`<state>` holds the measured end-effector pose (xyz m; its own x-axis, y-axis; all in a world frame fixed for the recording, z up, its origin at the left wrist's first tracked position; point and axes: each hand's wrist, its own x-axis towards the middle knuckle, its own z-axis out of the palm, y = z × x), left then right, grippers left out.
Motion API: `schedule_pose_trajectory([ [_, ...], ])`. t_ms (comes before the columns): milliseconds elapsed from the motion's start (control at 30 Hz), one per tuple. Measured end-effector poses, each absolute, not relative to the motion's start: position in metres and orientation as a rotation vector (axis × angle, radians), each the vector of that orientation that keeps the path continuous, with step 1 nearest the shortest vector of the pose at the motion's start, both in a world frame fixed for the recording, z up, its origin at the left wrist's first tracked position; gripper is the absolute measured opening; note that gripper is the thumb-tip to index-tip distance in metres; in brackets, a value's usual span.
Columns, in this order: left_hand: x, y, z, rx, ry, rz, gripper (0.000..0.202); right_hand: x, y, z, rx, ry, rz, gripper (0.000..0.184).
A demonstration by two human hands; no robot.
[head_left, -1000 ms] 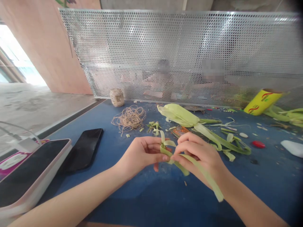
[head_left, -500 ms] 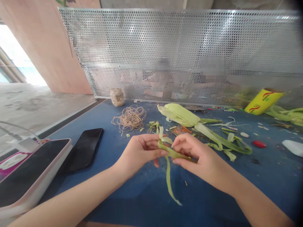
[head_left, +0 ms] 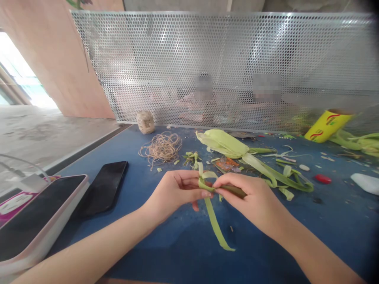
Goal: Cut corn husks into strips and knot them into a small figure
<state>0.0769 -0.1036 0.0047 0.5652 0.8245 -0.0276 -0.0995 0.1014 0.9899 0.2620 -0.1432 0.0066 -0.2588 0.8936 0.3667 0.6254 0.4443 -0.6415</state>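
My left hand (head_left: 185,189) pinches a looped strip of green corn husk (head_left: 217,228) between thumb and fingers. One end of the strip hangs down toward the table, and a short end sticks up above the fingers. From the other side, my right hand (head_left: 245,193) closes thumb and forefinger on the same husk, close to the loop. Just beyond the hands lies a husk-wrapped ear of corn (head_left: 223,142) with long peeled strips (head_left: 266,173) trailing to the right. Part of the loop is hidden behind my fingers.
A tangle of brown twine (head_left: 162,149) and a pale cylindrical spool (head_left: 145,122) are at the back left. A black phone (head_left: 108,187) and a white-edged device (head_left: 41,217) lie left. A yellow tube (head_left: 328,125) leans against the perforated metal screen (head_left: 183,59). Husk scraps and pebbles litter the right.
My right hand has shifted slightly left and closed its thumb and forefinger onto the husk by the loop. The hanging end has swung a little to the right.
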Motion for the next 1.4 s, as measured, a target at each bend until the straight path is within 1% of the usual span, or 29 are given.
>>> schedule_pose_trajectory([
  [67,0.077,-0.104,0.005,1.321,0.722,0.770,0.033,0.261,-0.143,0.006,-1.262,-1.997,0.465,0.015],
  [233,0.078,-0.107,0.008,1.436,0.738,0.767,0.027,0.259,-0.143,0.006,-1.300,-2.005,0.415,0.010],
  [367,0.079,-0.110,0.009,1.452,0.719,0.769,0.026,0.258,-0.143,0.002,-1.291,-2.012,0.278,0.008],
  [433,0.080,-0.111,0.010,1.434,0.720,0.776,0.026,0.258,-0.142,-0.002,-1.252,-2.026,0.145,0.008],
  [500,0.080,-0.110,0.010,1.405,0.720,0.791,0.026,0.258,-0.141,-0.006,-1.173,-2.058,-0.070,0.008],
  [600,0.079,-0.108,0.009,1.335,0.729,0.822,0.024,0.257,-0.139,-0.008,-0.986,-2.121,-0.468,0.019],
  [667,0.078,-0.106,0.008,1.277,0.743,0.840,0.020,0.255,-0.139,-0.007,-0.877,-2.156,-0.676,0.025],
  [733,0.078,-0.106,0.008,1.223,0.759,0.851,0.015,0.253,-0.141,-0.006,-0.777,-2.174,-0.812,0.024],
  [800,0.079,-0.106,0.008,1.194,0.770,0.852,0.014,0.250,-0.142,-0.007,-0.676,-2.198,-0.861,0.017],
  [833,0.079,-0.107,0.008,1.191,0.774,0.846,0.015,0.250,-0.143,-0.008,-0.642,-2.197,-0.839,0.014],
  [900,0.079,-0.108,0.008,1.207,0.765,0.834,0.017,0.250,-0.143,-0.010,-0.667,-2.171,-0.691,0.011],
  [1033,0.078,-0.109,0.009,1.312,0.718,0.825,0.021,0.255,-0.142,-0.011,-0.758,-2.114,-0.301,0.012],
  [1133,0.077,-0.109,0.008,1.384,0.714,0.824,0.024,0.258,-0.140,-0.009,-0.775,-2.004,-0.102,0.012],
  [1233,0.078,-0.111,0.008,1.421,0.743,0.814,0.026,0.258,-0.138,-0.006,-0.897,-1.833,0.128,0.008],
  [1400,0.078,-0.112,0.010,1.468,0.732,0.772,0.026,0.256,-0.135,-0.003,-0.978,-1.794,0.414,0.008],
])
